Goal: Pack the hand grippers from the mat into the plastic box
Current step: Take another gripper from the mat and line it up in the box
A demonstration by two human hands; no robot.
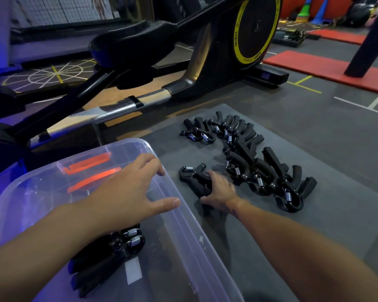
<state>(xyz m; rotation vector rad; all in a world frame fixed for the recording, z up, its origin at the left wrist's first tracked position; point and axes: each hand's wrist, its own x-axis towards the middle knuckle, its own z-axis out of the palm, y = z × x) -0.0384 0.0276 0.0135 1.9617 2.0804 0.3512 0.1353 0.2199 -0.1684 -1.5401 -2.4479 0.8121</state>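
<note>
A clear plastic box (190,225) stands at the lower left on the grey mat (327,225). Two black hand grippers (109,251) lie inside it, partly hidden by my left forearm. My left hand (131,192) hovers above the box with fingers spread and holds nothing. Several black hand grippers (268,171) with steel springs lie scattered on the mat to the right. My right hand (218,192) reaches onto the mat, and its fingers curl round the handles of one hand gripper (194,177) close to the box's right wall.
A black exercise machine (140,51) with a yellow-ringed flywheel (255,27) stands right behind the box and mat. Its metal rail (122,107) runs along the far side. Red floor mats (327,68) lie at the back right.
</note>
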